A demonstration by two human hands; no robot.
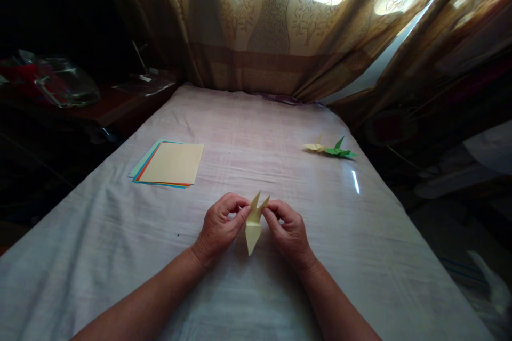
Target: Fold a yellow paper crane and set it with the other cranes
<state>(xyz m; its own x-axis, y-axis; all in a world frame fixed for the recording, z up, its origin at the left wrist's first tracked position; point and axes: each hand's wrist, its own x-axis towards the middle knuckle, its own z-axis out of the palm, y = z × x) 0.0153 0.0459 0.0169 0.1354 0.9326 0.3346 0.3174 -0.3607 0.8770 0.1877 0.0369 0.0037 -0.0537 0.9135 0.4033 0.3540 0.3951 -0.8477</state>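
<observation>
Across the wide, pale, faintly patterned cloth (pixel 240 117), I see a small, pale-yellow, pointed folded-paper form (pixel 253 232) held between the person's hands. It's surely almost weightless, crisp along its folds but easily creased or torn, so best taken lightly by its layered edges. Thumb and fingertips of the left hand (pixel 218 225) pinch its left edge, nearly closed; those of the right hand (pixel 288 232) pinch the right-hand slim point.

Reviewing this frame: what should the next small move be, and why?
Probably ease the narrow tips of the pale yellow folded paper slightly further apart: the left hand and right hand pinch it from opposite sides near those tips, while the green folded figure lies with its points spread wider.
</observation>
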